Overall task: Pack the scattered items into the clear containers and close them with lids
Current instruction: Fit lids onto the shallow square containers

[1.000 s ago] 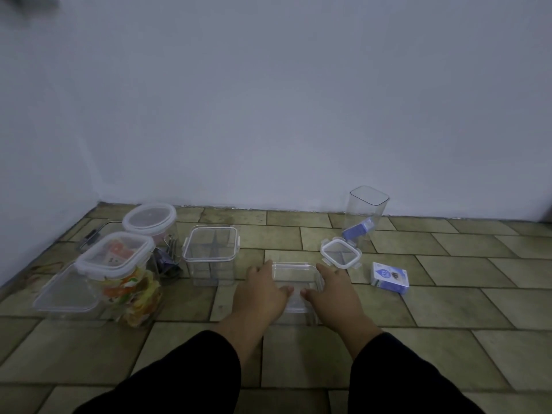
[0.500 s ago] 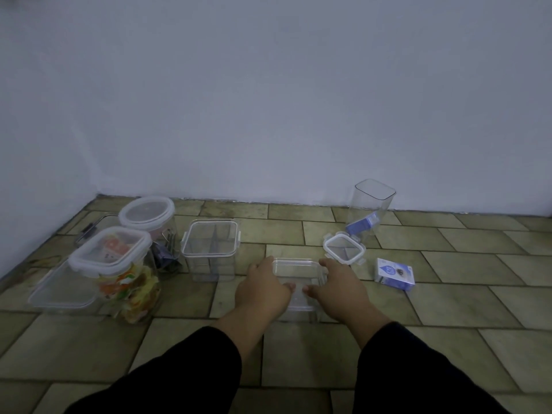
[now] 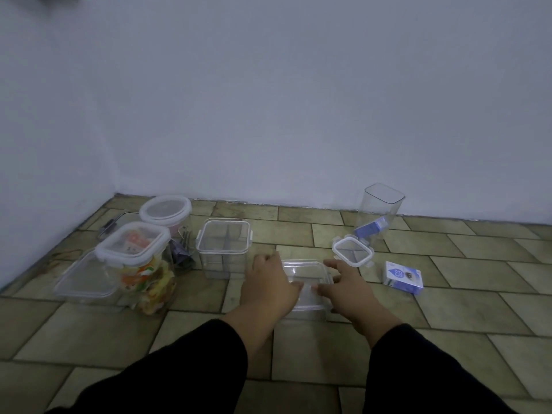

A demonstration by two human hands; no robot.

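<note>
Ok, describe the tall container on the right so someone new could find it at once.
Follow the foot of the back wall to the right. The tall container stands upright there on the tiles, just behind a loose square lid. It is the only tall, narrow one, open-topped, with a blue carton at its base.
</note>
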